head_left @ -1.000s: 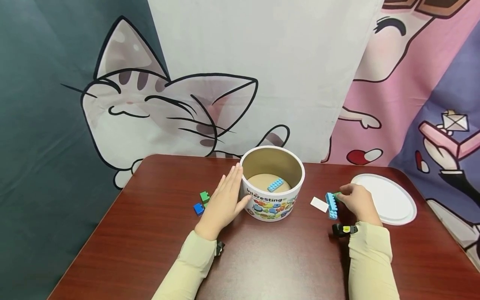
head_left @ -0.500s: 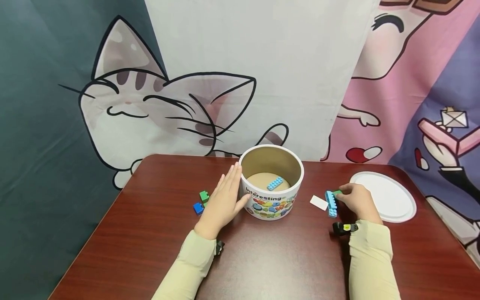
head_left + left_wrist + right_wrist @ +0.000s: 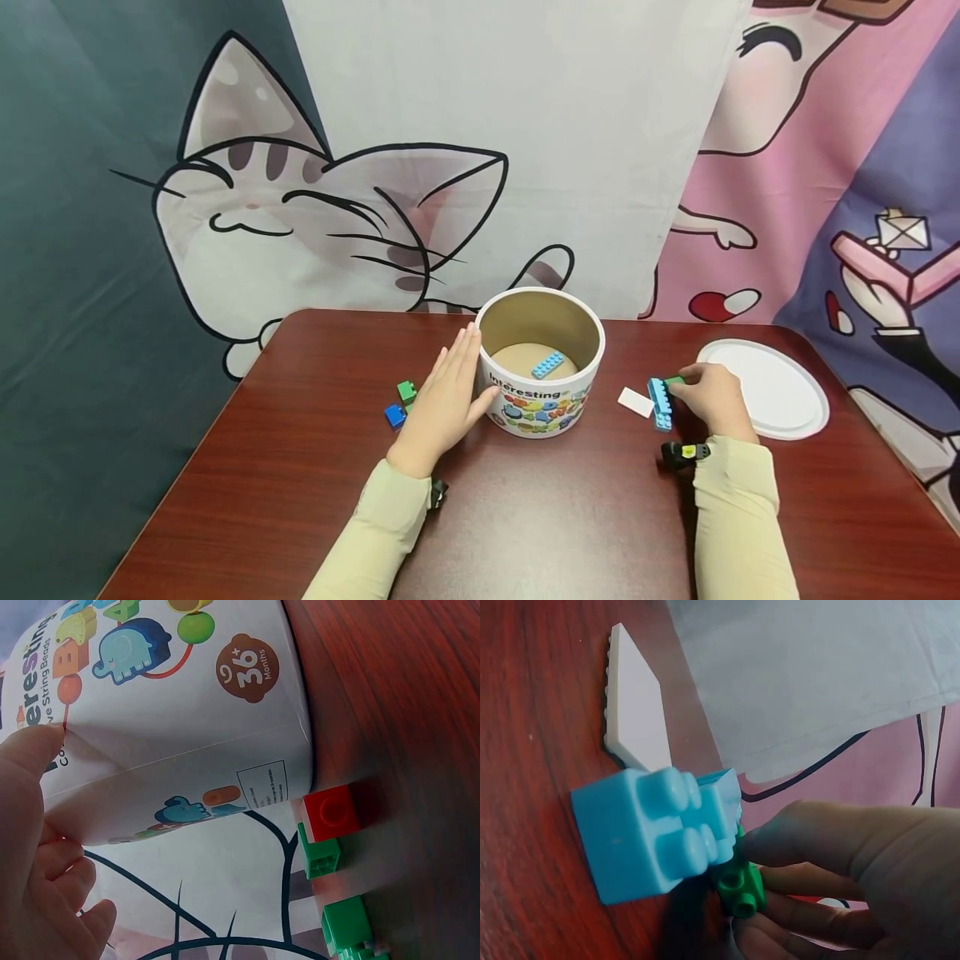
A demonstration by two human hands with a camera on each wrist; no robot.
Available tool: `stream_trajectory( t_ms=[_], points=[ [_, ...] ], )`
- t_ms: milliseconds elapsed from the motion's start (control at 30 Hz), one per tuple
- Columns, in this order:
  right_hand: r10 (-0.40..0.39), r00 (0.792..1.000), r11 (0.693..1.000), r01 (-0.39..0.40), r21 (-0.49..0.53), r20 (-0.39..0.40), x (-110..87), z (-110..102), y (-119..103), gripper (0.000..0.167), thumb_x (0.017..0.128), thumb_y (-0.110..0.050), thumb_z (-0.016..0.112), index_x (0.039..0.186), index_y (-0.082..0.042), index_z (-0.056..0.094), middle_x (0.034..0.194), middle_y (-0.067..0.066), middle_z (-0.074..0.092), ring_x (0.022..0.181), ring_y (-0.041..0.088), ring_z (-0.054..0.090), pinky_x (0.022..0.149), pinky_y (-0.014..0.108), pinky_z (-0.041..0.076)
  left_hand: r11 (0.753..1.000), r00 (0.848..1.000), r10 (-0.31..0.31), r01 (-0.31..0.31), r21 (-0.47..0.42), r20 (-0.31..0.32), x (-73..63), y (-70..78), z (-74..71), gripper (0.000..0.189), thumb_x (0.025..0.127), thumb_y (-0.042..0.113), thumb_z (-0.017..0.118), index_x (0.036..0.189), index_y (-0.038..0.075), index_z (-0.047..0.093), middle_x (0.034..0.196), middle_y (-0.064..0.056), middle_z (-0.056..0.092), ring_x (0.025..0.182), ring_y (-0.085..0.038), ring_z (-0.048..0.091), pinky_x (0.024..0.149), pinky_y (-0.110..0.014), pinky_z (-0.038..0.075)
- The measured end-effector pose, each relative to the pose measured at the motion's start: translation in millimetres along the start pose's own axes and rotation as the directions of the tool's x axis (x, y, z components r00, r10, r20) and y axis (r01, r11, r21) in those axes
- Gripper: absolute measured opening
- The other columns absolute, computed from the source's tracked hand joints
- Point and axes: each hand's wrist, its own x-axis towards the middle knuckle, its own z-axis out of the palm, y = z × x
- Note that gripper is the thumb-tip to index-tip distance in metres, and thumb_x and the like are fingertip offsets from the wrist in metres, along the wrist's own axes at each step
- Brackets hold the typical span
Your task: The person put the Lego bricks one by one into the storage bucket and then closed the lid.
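A round white bucket [image 3: 528, 414] with a printed label stands upright on the table. My left hand [image 3: 438, 396] rests against its left side, fingers straight and thumb toward the front; that same hand [image 3: 52, 870] shows at the left of the left wrist view. My right hand [image 3: 716, 400] pinches a green toy brick [image 3: 742, 889] between thumb and fingers, partly hidden by them. Right beside it is a long light blue brick [image 3: 660, 406], studs facing the hand in the right wrist view. Another light blue brick [image 3: 548, 365] lies inside the bucket.
A flat white piece [image 3: 635, 402] lies left of the long light blue brick. Behind my right hand is a white lid [image 3: 780, 392]. Left of the bucket are a blue brick [image 3: 395, 416], green bricks [image 3: 407, 392] and a red brick [image 3: 331, 813]. A printed cloth hangs behind the table [image 3: 300, 467].
The head view has shifted slightly. My left hand stays against the bucket, and my right hand stays at the green brick beside the light blue one with hardly any visible movement.
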Motion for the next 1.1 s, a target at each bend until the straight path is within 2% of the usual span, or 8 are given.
stream_trajectory(
  t_ms=[300, 567, 767, 967, 1100],
  points=[
    [0.007, 0.995, 1.0, -0.006, 0.009, -0.097, -2.6, -2.6, -3.7, 0.04, 0.088, -0.015, 0.071, 0.112, 0.016, 0.067, 0.107, 0.035, 0.067, 0.091, 0.042, 0.06, 0.073, 0.044, 0.052, 1.0, 1.0, 0.014, -0.014, -0.008, -0.013, 0.7, -0.4, -0.2, 0.083, 0.1, 0.035, 0.065, 0.159, -0.003, 0.022, 0.167, -0.016, 0.02, 0.154, -0.027, 0.018, 0.12, -0.051, 0.026],
    [-0.023, 0.988, 0.999, 0.028, 0.034, -0.152, -5.5, -7.7, -16.2, 0.043, 0.089, -0.018, 0.071, 0.116, 0.015, 0.066, 0.111, 0.035, 0.067, 0.097, 0.046, 0.062, 0.08, 0.055, 0.053, 1.0, 1.0, 0.006, -0.006, 0.006, 0.0, 1.4, -0.1, -0.6, 0.082, 0.101, 0.036, 0.063, 0.159, -0.003, 0.021, 0.167, -0.016, 0.02, 0.154, -0.026, 0.018, 0.121, -0.049, 0.024],
    [-0.063, 0.974, 0.994, 0.08, 0.07, -0.219, -10.7, -10.0, -35.5, 0.043, 0.091, -0.019, 0.07, 0.121, 0.011, 0.066, 0.107, 0.031, 0.069, 0.095, 0.042, 0.064, 0.072, 0.04, 0.052, 1.0, 1.0, 0.01, -0.01, 0.004, 0.004, 1.5, 0.3, -0.3, 0.082, 0.101, 0.036, 0.063, 0.159, -0.003, 0.02, 0.167, -0.016, 0.019, 0.154, -0.027, 0.018, 0.121, -0.049, 0.024],
    [-0.124, 0.946, 0.983, 0.159, 0.096, -0.3, -13.4, -9.5, -56.4, 0.041, 0.09, -0.02, 0.07, 0.12, 0.007, 0.069, 0.101, 0.025, 0.073, 0.091, 0.037, 0.067, 0.072, 0.037, 0.05, 1.0, 1.0, 0.02, -0.02, 0.006, -0.007, 1.1, -0.6, 0.3, 0.082, 0.101, 0.036, 0.064, 0.159, -0.003, 0.021, 0.167, -0.017, 0.02, 0.154, -0.027, 0.019, 0.12, -0.051, 0.026],
    [-0.162, 0.93, 0.97, 0.211, 0.119, -0.33, -16.1, -8.1, -69.6, 0.039, 0.09, -0.021, 0.072, 0.12, 0.004, 0.07, 0.096, 0.02, 0.074, 0.086, 0.031, 0.07, 0.068, 0.023, 0.049, 1.0, 1.0, 0.016, -0.016, 0.014, -0.008, 0.6, -0.8, 0.3, 0.082, 0.101, 0.036, 0.063, 0.159, -0.003, 0.021, 0.167, -0.016, 0.019, 0.154, -0.026, 0.019, 0.121, -0.049, 0.025]
  ],
)
